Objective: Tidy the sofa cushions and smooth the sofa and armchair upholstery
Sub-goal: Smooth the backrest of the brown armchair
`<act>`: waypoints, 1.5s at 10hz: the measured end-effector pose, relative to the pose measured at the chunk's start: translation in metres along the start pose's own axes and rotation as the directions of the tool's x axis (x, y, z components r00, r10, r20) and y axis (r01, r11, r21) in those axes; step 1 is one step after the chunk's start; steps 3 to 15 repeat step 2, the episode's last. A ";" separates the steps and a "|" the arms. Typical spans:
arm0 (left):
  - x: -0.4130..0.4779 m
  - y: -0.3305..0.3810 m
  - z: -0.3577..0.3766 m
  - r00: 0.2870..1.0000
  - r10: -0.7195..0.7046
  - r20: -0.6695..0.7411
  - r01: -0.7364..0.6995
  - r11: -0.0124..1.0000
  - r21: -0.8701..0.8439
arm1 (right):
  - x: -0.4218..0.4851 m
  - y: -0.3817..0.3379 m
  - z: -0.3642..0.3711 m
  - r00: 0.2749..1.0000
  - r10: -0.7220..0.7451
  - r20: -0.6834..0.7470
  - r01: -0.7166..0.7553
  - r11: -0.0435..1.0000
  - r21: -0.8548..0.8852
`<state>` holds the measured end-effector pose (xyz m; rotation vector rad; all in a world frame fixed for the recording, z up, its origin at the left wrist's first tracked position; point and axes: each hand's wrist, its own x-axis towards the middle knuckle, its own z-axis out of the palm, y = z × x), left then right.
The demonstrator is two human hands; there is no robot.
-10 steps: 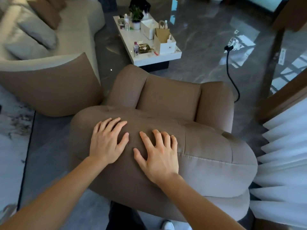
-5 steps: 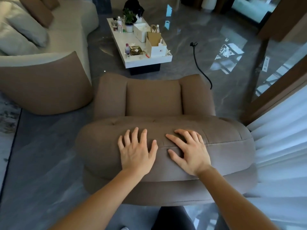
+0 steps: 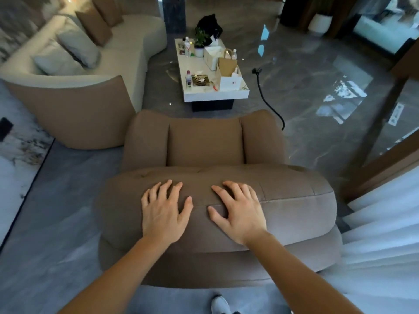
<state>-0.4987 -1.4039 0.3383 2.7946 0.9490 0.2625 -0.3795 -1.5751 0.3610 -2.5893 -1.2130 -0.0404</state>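
I stand behind a brown armchair point(image 3: 205, 143) and look down over its padded backrest. My left hand point(image 3: 164, 211) lies flat on the top of the backrest, fingers spread. My right hand point(image 3: 238, 211) lies flat beside it to the right, fingers also spread, holding nothing. A cream curved sofa point(image 3: 127, 41) with a brown end panel stands at the upper left. On it lean two grey cushions point(image 3: 77, 47) and two brown cushions point(image 3: 97, 24).
A white coffee table point(image 3: 215, 94) with bottles, a plant, boxes and a paper bag stands beyond the armchair. A black cable point(image 3: 269, 103) runs over the glossy grey floor. White curtains point(image 3: 383, 223) hang at the right. A pale rug point(image 3: 15, 159) lies at the left.
My view has swung so the armchair now faces straight ahead. Both hands have slid rightward along the backrest top and sit slightly further apart.
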 end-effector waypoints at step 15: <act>-0.006 0.015 -0.012 0.987 -0.051 0.154 0.048 0.999 0.023 | 0.012 0.009 -0.009 0.993 -0.009 0.120 0.006 1.000 0.026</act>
